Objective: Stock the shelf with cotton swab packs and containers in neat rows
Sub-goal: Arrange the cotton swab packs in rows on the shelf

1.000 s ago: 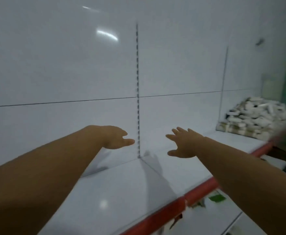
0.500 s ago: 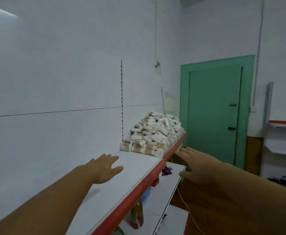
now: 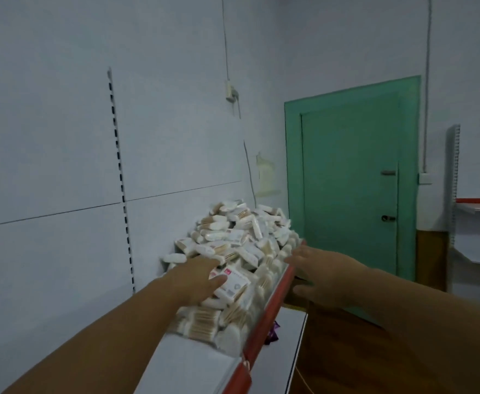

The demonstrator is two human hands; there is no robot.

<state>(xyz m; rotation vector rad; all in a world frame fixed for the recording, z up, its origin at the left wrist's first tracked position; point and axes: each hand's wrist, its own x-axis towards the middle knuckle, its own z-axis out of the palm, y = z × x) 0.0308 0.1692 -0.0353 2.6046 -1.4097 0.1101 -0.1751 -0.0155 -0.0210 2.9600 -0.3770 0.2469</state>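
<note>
The left hand (image 3: 196, 280) rests with fingers spread on the loose heap of swab packs (image 3: 239, 231), while the right hand (image 3: 321, 275), fingers straight and empty, flanks the shelf edge (image 3: 264, 322), probably guarding against spills.

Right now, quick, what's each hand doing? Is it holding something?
Left hand: open, fingers laid flat on the pile of cotton swab packs.
Right hand: open, holding nothing, in the air beside the shelf's red edge.

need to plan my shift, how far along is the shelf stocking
Little looks done: the cotton swab packs lie in a loose heap on the shelf. In hand: left hand touches the heap, right hand open, holding nothing. Left: lining them all into rows.
</note>
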